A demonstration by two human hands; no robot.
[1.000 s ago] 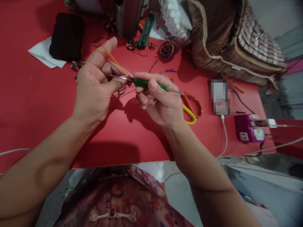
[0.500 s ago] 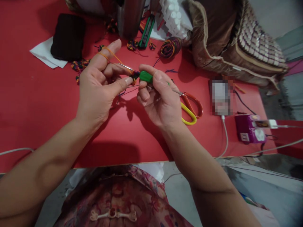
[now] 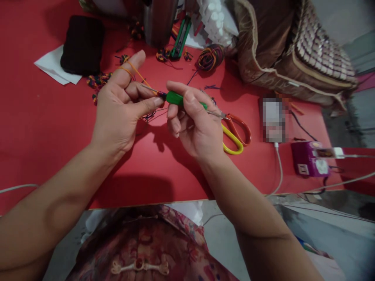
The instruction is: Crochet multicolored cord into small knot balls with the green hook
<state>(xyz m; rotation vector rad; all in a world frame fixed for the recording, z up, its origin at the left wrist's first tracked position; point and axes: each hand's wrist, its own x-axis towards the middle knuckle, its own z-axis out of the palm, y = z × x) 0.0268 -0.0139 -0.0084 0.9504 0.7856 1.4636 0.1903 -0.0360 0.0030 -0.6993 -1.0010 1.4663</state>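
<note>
My right hand (image 3: 196, 117) is closed round the green handle of a crochet hook (image 3: 175, 98), whose metal shaft points left. Between the thumb and fingers of my left hand (image 3: 120, 101) is a small crocheted piece (image 3: 161, 96) of dark and orange yarn, partly hidden by the fingertips. Orange yarn (image 3: 137, 72) loops round the raised left index finger and runs down to the hook's shaft. Dark loose strands hang below the left fingers. Just beyond my right hand lie scissors (image 3: 234, 146) with one yellow and one red handle, their blades mostly covered.
A multicoloured yarn ball (image 3: 210, 58), a green utility knife (image 3: 181, 38) and small yarn pieces (image 3: 99, 80) lie behind my hands. A black flat object (image 3: 83, 45) rests on white paper at left. At right are a brown bag (image 3: 263, 50), a blurred-out device and a purple power adapter (image 3: 306, 158).
The hook has shifted slightly left and its shaft now reaches further past the crocheted piece. Both hands have moved a little to the left, still holding the same things.
</note>
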